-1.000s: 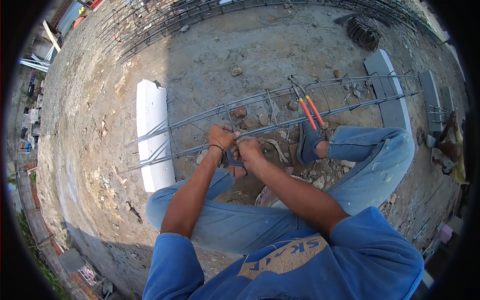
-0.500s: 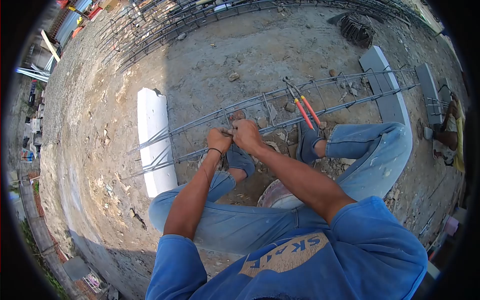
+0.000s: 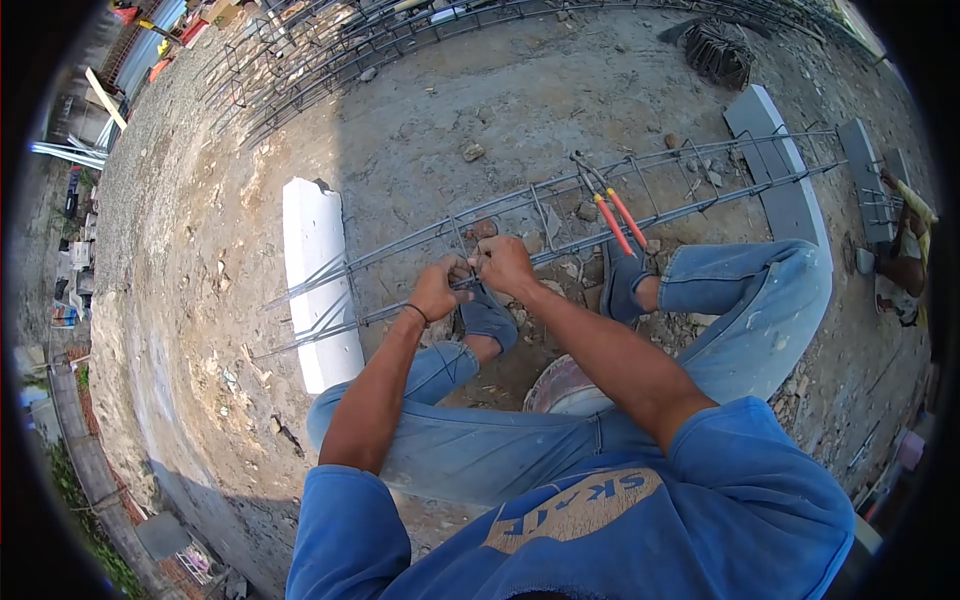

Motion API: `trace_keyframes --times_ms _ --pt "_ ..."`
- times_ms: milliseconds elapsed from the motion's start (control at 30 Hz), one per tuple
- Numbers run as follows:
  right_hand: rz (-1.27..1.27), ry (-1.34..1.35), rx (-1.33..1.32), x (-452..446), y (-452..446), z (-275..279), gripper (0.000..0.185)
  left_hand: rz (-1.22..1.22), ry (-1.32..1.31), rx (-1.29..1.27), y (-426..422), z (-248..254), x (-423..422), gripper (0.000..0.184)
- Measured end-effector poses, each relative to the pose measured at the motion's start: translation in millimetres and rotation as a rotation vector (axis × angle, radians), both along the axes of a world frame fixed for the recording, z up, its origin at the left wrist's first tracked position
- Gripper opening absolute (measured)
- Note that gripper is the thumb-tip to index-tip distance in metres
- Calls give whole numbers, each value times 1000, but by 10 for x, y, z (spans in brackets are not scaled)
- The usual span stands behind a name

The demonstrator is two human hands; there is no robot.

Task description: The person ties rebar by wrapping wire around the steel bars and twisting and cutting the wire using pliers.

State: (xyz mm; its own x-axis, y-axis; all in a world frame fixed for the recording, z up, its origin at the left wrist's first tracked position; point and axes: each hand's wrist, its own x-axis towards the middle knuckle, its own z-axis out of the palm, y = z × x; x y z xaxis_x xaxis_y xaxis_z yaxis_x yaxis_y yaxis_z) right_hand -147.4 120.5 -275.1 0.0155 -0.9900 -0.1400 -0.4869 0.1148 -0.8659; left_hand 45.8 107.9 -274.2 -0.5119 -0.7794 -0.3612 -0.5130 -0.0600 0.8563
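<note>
A long rebar cage [image 3: 700, 205] of thin steel bars and square stirrups lies across in front of me. My left hand [image 3: 438, 290] is at its near bars, fingers curled and thumb low. Just to its right, my right hand [image 3: 504, 265] has its fingertips pinched beside a stirrup [image 3: 461, 238]. Whatever thin piece the fingers hold is too small to make out. Pliers [image 3: 612, 212] with red and yellow handles rest jaws-up on the cage, right of my hands.
A white block [image 3: 318, 250] supports the cage's left end, and a grey block [image 3: 775, 165] its right. More rebar cages [image 3: 400, 40] lie at the back. A bundle of bent stirrups [image 3: 718, 52] sits at far right. Another person [image 3: 908, 255] is at the right edge.
My hands, close together before, have drawn slightly apart; the left has lowered and its fingers have loosened. The view has shifted a little. The pliers stay on the cage.
</note>
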Motion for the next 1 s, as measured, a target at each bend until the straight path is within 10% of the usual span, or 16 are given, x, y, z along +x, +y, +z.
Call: trace_keyframes --times_ms 67,467,533,633,1000 --pt "6 -1 -17 10 -6 -13 14 38 -232 -323 97 20 -104 41" --pt "-222 -288 -274 154 643 -195 9 140 -121 -395 169 -107 -112 25" --pt "-529 -1002 433 245 668 -311 10 156 -99 -358 167 -144 -104 24" --pt "-658 -1268 773 239 623 -377 10 174 -72 -297 123 -145 -119 24" --pt "-701 -1220 926 351 308 -599 8 255 -175 -287 136 -124 -203 20"
